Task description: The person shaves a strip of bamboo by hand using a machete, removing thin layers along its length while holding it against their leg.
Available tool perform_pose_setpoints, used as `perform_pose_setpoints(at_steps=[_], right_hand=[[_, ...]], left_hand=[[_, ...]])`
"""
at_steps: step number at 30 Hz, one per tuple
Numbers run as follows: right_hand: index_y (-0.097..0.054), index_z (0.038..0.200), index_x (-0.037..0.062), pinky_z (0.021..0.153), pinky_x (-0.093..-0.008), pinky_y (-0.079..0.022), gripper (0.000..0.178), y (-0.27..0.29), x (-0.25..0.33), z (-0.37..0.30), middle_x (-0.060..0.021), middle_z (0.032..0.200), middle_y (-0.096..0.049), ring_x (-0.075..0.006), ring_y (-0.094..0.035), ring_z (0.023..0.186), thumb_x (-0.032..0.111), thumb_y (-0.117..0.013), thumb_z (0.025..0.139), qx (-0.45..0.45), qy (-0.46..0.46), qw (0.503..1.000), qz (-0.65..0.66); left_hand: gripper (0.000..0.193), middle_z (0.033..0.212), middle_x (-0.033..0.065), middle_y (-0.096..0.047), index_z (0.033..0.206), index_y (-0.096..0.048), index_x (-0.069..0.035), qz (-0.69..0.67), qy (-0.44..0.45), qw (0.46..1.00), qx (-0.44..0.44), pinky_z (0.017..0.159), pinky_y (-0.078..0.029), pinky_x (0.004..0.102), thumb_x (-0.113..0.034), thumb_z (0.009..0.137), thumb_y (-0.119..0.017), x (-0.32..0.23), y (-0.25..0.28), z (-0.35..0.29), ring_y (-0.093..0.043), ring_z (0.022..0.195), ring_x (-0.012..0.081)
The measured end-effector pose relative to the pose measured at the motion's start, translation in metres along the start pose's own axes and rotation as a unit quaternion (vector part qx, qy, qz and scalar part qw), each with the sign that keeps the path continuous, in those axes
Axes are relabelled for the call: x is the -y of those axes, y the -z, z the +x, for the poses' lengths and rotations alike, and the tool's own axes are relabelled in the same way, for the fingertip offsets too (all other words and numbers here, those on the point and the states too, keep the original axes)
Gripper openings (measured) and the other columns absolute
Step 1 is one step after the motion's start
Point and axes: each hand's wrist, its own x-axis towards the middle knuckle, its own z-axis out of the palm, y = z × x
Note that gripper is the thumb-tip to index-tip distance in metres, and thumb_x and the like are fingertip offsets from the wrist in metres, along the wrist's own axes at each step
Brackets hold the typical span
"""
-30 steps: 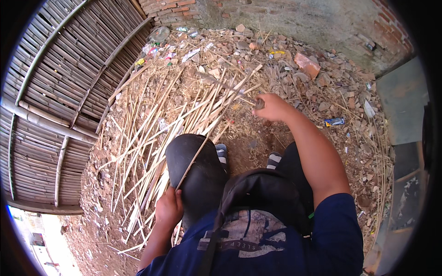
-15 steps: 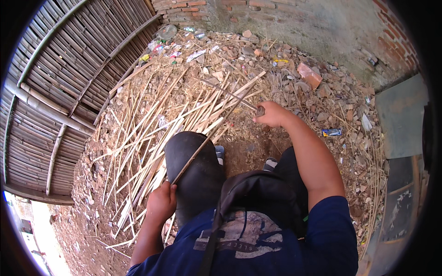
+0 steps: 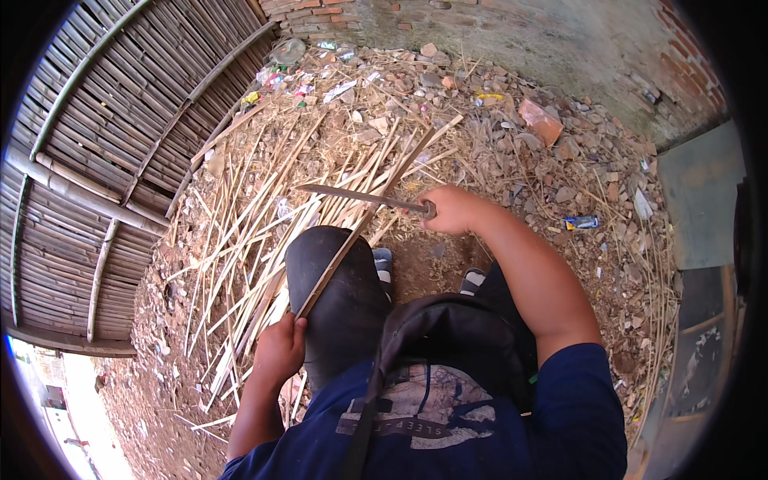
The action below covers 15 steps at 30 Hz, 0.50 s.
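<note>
My left hand (image 3: pixel 280 347) is closed round the near end of a long bamboo strip (image 3: pixel 340 256), beside my left knee. The strip slants away across the dark covering on that knee, its far end up and to the right. In my right hand (image 3: pixel 453 210) is the handle of a machete (image 3: pixel 352 194), its long blade pointing left. The blade crosses the strip beyond the knee; whether the two touch I cannot tell. Under and beyond them lies a loose heap of pale split bamboo strips (image 3: pixel 248 300) on the ground.
A bamboo-slat wall (image 3: pixel 120 144) stands at the left, a brick wall (image 3: pixel 480 28) at the back. Rubble and litter cover the ground, with a broken brick (image 3: pixel 540 122) and a blue wrapper (image 3: pixel 581 222) at the right. Grey panels (image 3: pixel 704 204) line the right edge.
My right hand has come slightly nearer and to the left with the machete, whose blade now lies more level and broadside. The strip has rotated slightly, its broader face showing; my left hand stays put.
</note>
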Motion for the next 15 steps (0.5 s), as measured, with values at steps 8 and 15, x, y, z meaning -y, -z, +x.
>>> perform_pose_setpoints(at_steps=[8,15], right_hand=[[-0.068,0.123,0.0029,0.087,-0.0431,-0.055,0.049,0.002,-0.017,0.010,-0.0197,0.108,-0.072,-0.0321,-0.070,0.099,0.027,-0.077,0.081,0.013,-0.063,0.997,0.048],[-0.071,0.111,0.0040,0.079,-0.0426,-0.053,0.041,0.019,-0.022,-0.001,-0.0174,0.097,-0.072,-0.0297,-0.070,0.086,0.031,-0.078,0.081,-0.030,-0.082,0.996,-0.028]], left_hand=[[0.034,0.080,0.0289,-0.064,0.089,-0.057,0.001,0.026,0.016,1.000,-0.002,0.074,-0.046,0.0582,-0.029,0.104,-0.049,-0.002,-0.001,-0.001,-0.062,0.081,0.0502],[0.033,0.080,0.0285,-0.064,0.089,-0.057,0.000,0.024,0.013,1.000,0.003,0.073,-0.046,0.0576,-0.028,0.104,-0.049,-0.004,0.005,0.001,-0.062,0.081,0.0500]])
